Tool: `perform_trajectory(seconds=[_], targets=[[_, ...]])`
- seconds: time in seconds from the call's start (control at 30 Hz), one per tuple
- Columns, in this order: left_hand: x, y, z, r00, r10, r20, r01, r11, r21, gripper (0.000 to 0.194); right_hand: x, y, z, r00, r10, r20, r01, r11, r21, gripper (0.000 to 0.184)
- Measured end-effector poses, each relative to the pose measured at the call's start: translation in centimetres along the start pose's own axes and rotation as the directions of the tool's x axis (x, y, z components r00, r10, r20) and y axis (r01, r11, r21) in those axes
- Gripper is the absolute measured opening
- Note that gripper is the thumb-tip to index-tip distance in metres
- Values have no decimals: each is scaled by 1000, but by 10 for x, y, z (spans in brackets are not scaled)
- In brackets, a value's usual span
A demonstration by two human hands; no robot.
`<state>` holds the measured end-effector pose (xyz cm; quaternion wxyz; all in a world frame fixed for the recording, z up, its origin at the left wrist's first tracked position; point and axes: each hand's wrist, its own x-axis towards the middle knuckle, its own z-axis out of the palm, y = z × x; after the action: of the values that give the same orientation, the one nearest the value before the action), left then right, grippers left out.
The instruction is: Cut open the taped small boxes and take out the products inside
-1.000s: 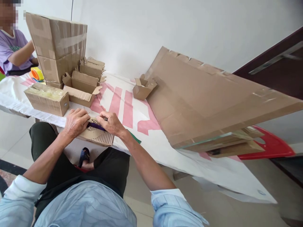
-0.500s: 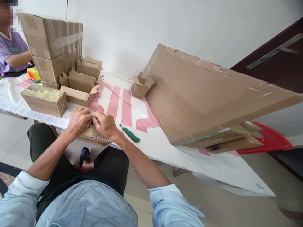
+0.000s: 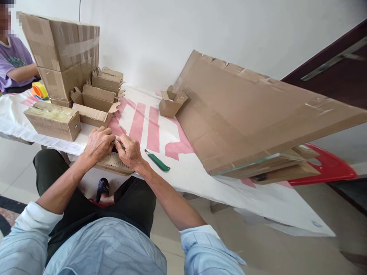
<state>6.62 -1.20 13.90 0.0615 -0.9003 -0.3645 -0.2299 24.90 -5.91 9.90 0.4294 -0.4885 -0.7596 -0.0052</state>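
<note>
Brown cardboard makes the box in my head view, at the near edge of the cloth-covered counter. My left hand and right hand meet over its top. Their fingers are bent and very near each other, but I cannot tell what they grip, because they hide it. To do this well, I think I should work slowly, with my wrists low, so the box does not tip. Small, soft pulls should tear less card. The green box cutter lies near my right wrist, so I should mind its tip.
</note>
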Motion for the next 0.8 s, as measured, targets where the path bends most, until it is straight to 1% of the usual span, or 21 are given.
perform_trajectory(seconds=[0.13,0.23,0.3,0.37,0.43,0.5,0.6,0.8], targets=[[3,2,-1,1000,-23,15,23,1000,11,22,0,2,1,997,-74,5,74,995,-67,33],[3,2,0,1000,-28,14,27,999,19,21,1,1,0,996,-85,8,85,995,-59,36],[2,1,0,999,-31,15,31,999,27,21,1,-2,-2,999,-36,-2,36,999,-15,35],[1,1,1,999,-31,7,31,999,28,21,2,-5,-5,998,63,-15,-63,997,54,31],[-1,1,3,999,-30,-18,30,999,15,21,4,-8,-8,985,170,-22,-165,977,134,26],[-3,1,4,998,-34,-47,34,999,-4,21,5,-11,-10,973,232,-19,-223,954,199,25],[-5,1,6,997,-40,-62,39,999,-22,21,6,-14,-11,968,251,-16,-240,940,241,23],[-9,4,7,998,-19,-55,20,1000,15,21,5,-15,-15,955,293,-49,-262,909,325,25]])
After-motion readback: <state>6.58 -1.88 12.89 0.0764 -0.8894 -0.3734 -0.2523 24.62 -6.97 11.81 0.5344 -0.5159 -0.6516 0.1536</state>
